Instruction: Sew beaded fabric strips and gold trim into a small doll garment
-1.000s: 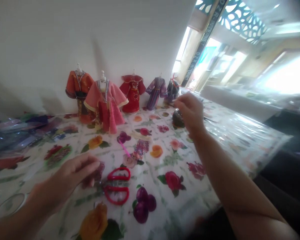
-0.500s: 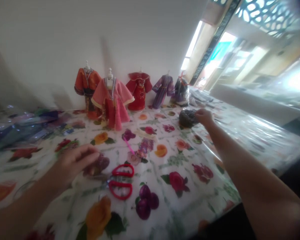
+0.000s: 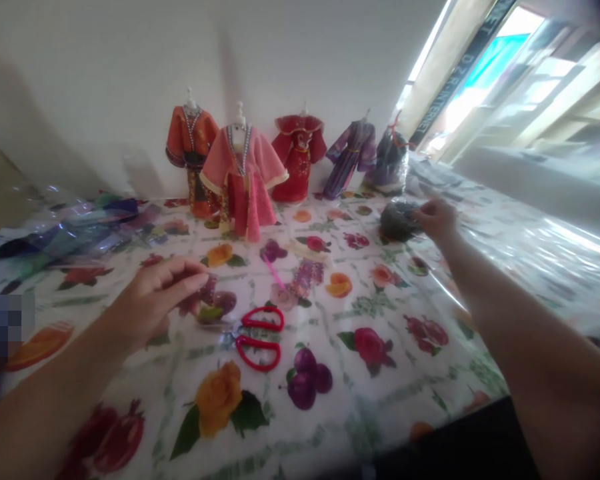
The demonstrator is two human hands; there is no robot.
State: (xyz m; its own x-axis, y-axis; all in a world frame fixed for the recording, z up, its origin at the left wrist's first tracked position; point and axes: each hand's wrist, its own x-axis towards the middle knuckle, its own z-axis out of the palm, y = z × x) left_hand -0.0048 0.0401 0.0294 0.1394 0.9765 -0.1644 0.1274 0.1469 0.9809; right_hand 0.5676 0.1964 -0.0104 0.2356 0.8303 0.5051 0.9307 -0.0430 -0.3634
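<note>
My left hand (image 3: pixel 167 293) is closed in a pinch on a small purple patterned fabric piece (image 3: pixel 209 288), held low over the table. Just right of it lie scissors (image 3: pixel 243 323) with red handles, slightly apart. Beyond them are another purple patterned fabric scrap (image 3: pixel 309 277) and a thin pink strip (image 3: pixel 273 271). At the far right my right hand (image 3: pixel 437 219) has its fingers closed at the edge of a dark rounded bundle (image 3: pixel 399 222), which looks wrapped in clear plastic. Its fingertips are partly hidden, and the bundle's contents are unclear.
Several small dress forms in costumes stand along the wall, including a pink dress (image 3: pixel 245 167) and a red dress (image 3: pixel 299 160). Clear plastic and dark fabrics (image 3: pixel 87 227) lie at the left. A fruit-and-flower tablecloth (image 3: pixel 315 447) covers the table; plastic sheeting (image 3: pixel 540 260) lies right.
The view has shifted, so the table things appear farther right and higher. Both hands keep nearly the same places; the left still pinches the fabric piece, the right remains at the dark bundle.
</note>
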